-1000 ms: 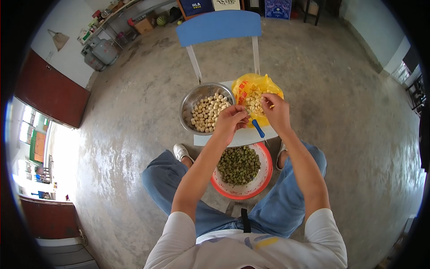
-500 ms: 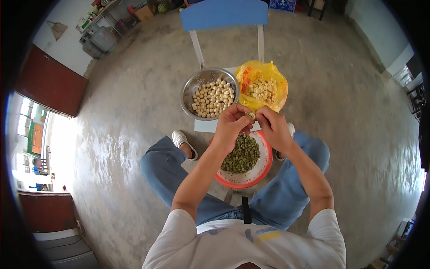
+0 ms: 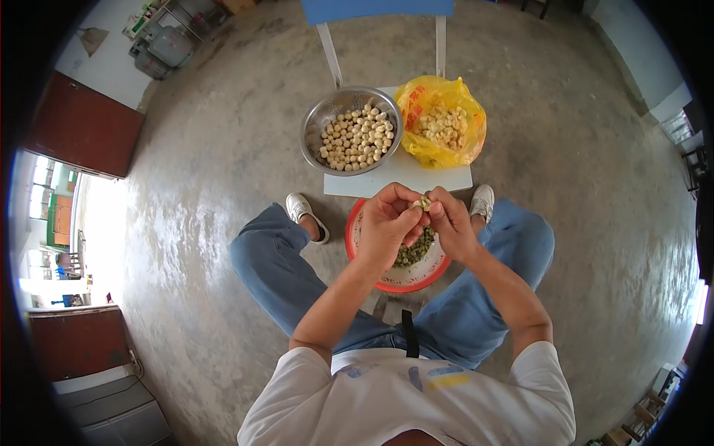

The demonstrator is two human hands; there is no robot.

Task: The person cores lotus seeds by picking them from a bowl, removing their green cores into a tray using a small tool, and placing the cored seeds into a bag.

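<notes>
Above the red-rimmed basin (image 3: 440, 269), my two hands meet with their fingertips together. Between them is a small pale-green seed (image 3: 423, 203), which looks like a lotus seed. My left hand (image 3: 389, 224) is closed on it with thumb and fingers. My right hand (image 3: 451, 225) pinches it from the other side. Small green pieces (image 3: 414, 251) lie in the basin, partly hidden by my hands. Beyond, a metal colander (image 3: 306, 137) holds many round cream-coloured seeds (image 3: 358, 138). A yellow plastic bag (image 3: 474, 111) beside it, open at the top, contains pale, broken-looking pieces (image 3: 444, 126).
Colander and bag stand on the white seat (image 3: 394, 181) of a chair with a blue back (image 3: 378, 10). My knees (image 3: 262, 241) flank the basin, which sits low between my shoes (image 3: 299, 208). Gas cylinders (image 3: 170, 47) stand by the far-left wall.
My hands have come back toward me from near the bag's edge and are now over the basin. The view has tilted down, so chair, colander and bag appear higher.
</notes>
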